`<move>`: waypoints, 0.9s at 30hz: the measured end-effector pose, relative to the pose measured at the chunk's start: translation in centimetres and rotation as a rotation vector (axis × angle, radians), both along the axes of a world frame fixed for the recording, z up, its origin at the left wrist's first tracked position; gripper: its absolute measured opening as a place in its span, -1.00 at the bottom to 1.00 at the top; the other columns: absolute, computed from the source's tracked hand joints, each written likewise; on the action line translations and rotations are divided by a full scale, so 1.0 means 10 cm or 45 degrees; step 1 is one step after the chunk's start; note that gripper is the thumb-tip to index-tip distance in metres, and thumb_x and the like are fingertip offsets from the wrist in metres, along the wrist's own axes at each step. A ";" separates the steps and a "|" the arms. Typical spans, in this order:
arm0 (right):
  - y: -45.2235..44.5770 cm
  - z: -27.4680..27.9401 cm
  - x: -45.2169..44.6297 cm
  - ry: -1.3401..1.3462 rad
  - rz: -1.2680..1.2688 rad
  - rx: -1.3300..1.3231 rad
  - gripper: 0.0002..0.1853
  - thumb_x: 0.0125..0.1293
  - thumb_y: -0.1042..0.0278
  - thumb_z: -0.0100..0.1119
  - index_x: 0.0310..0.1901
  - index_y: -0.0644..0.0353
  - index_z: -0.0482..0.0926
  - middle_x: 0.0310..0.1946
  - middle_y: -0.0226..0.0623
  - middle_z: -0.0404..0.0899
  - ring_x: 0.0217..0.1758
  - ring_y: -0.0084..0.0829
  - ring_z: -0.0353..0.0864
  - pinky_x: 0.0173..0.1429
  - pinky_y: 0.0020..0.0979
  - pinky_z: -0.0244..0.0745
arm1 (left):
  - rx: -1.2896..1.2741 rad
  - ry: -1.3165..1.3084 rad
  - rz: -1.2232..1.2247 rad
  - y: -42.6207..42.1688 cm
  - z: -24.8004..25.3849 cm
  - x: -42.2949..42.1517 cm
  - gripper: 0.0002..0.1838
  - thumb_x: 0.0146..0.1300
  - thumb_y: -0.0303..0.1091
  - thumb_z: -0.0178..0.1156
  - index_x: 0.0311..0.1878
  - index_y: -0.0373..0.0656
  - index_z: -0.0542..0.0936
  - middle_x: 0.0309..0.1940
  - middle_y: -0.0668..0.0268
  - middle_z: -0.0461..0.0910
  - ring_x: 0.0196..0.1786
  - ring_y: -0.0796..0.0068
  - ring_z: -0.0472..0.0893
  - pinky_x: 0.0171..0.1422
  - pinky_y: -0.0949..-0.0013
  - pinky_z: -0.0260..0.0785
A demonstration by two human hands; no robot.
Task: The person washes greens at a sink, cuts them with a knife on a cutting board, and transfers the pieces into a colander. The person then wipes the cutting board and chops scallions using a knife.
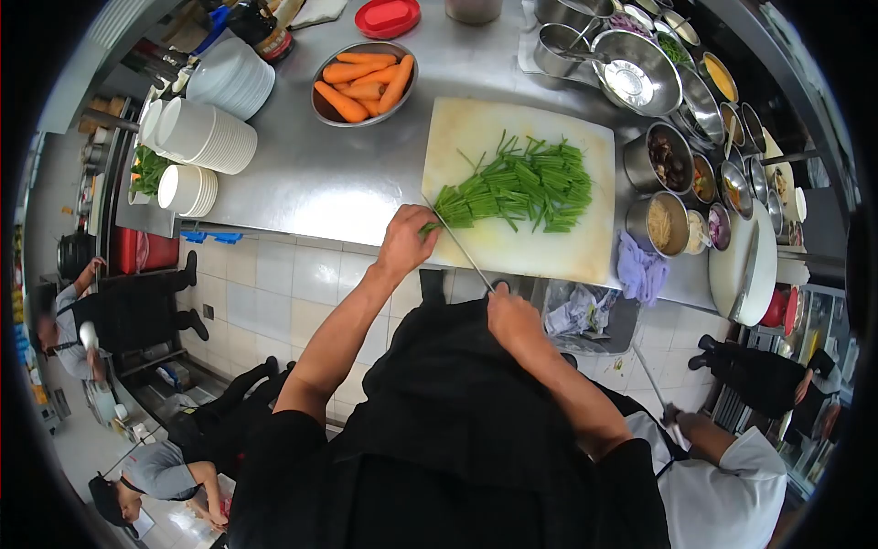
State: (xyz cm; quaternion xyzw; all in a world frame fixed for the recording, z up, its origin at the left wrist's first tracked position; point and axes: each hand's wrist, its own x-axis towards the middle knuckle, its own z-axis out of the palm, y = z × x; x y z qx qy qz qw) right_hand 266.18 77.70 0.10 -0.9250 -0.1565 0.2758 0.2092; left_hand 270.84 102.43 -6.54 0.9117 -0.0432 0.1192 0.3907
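Observation:
A knife [464,244] is in my right hand [512,317], its fingers closed round the handle at the cutting board's near edge. The blade slants up and left, beside my left hand [409,240]. My left hand is closed on the end of a bunch of green stalks at the left edge of the white cutting board [558,254]. A pile of cut green stalks [540,183], like chives in look, spreads across the board to the right of the blade. My left fingers partly hide the held ends.
A bowl of carrots [366,84] stands behind left, near stacked white bowls [219,137]. Metal containers [657,157] of ingredients crowd the right, with a purple cloth [642,267] at the edge. A bin [594,316] sits below. Co-workers stand on both sides and behind.

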 end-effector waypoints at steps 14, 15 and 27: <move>-0.46 0.22 0.38 -0.237 -0.010 0.209 -0.72 0.40 0.21 -0.04 -0.26 0.31 0.45 -0.61 0.15 0.53 -0.46 0.22 0.54 -0.31 0.13 0.44 | -1.546 0.520 0.689 0.37 -0.38 -0.19 -0.78 0.26 -0.53 0.21 -0.02 -0.25 0.56 -0.24 0.28 0.59 -0.22 0.45 0.58 -0.14 0.42 0.48; -0.53 0.26 0.42 -0.239 -0.024 0.211 -0.73 0.40 0.21 -0.03 -0.26 0.30 0.45 -0.61 0.15 0.52 -0.46 0.22 0.54 -0.32 0.13 0.44 | -1.726 0.526 0.688 0.44 -0.39 -0.22 -0.76 0.28 -0.53 0.19 0.01 -0.25 0.54 -0.23 0.29 0.58 -0.23 0.44 0.58 -0.14 0.42 0.48; -1.49 0.48 0.48 -0.472 -0.391 0.379 -0.76 0.39 0.25 0.03 -0.32 0.27 0.40 -0.64 0.13 0.48 -0.48 0.21 0.49 -0.39 0.10 0.35 | -2.013 0.926 0.073 -0.71 0.26 -0.26 -0.80 0.32 -0.42 0.18 -0.02 -0.24 0.52 -0.24 0.26 0.55 -0.22 0.49 0.54 -0.15 0.47 0.44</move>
